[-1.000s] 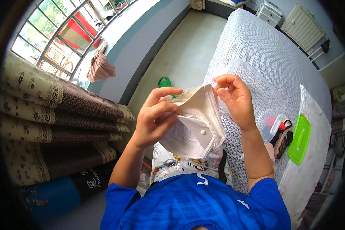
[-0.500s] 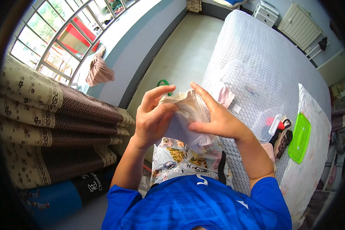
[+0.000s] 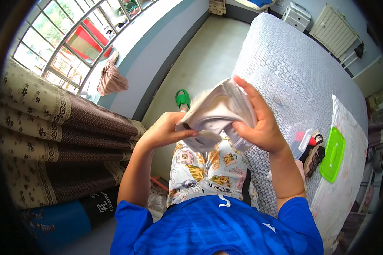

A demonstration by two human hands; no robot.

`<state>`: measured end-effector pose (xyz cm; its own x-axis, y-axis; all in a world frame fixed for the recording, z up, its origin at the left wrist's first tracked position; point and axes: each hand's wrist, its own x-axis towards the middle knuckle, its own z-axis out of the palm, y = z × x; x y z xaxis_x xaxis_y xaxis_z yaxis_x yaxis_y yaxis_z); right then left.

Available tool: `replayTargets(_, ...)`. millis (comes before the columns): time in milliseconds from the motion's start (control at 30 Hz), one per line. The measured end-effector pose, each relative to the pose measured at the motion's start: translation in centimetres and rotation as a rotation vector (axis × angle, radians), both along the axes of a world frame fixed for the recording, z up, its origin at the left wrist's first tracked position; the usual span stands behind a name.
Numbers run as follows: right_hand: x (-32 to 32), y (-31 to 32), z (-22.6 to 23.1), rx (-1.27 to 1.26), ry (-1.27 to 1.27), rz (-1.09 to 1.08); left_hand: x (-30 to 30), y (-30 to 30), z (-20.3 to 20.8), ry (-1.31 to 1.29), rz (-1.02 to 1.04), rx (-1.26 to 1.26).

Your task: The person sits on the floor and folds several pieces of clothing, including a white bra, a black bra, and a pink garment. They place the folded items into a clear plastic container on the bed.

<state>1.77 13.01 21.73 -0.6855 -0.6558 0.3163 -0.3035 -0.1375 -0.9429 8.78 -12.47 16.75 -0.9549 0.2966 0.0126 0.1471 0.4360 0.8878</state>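
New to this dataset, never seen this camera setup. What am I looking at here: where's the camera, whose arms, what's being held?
There is no robot here. The camera is a wide fisheye worn on a person's head, looking down, so straight edges bend near the rim. The two forearms coming up from the bottom are the wearer's own, in a blue shirt. The left hand and right hand both grip a bunched pale cloth in front of the body. To the right is a bed with a white textured cover; on it lie a clear plastic box and, further right, a green lid. Patterned folded blankets are stacked on the left.
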Motion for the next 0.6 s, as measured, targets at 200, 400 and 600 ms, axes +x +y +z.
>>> replayTargets(200, -0.2, 0.5, -0.2, 0.161, 0.523, -0.041, -0.5, -0.2, -0.2, 0.261, 0.539, 0.225)
replayTargets(400, 0.1, 1.0, -0.7, 0.357, 0.34, 0.177, -0.3, -0.9, 2.5, 0.463, 0.566, 0.411)
replayTargets(600, -1.1, -0.5, 0.6, 0.169, 0.457, -0.126, -0.5, 0.7, 4.3, 0.477, 0.089, 0.148)
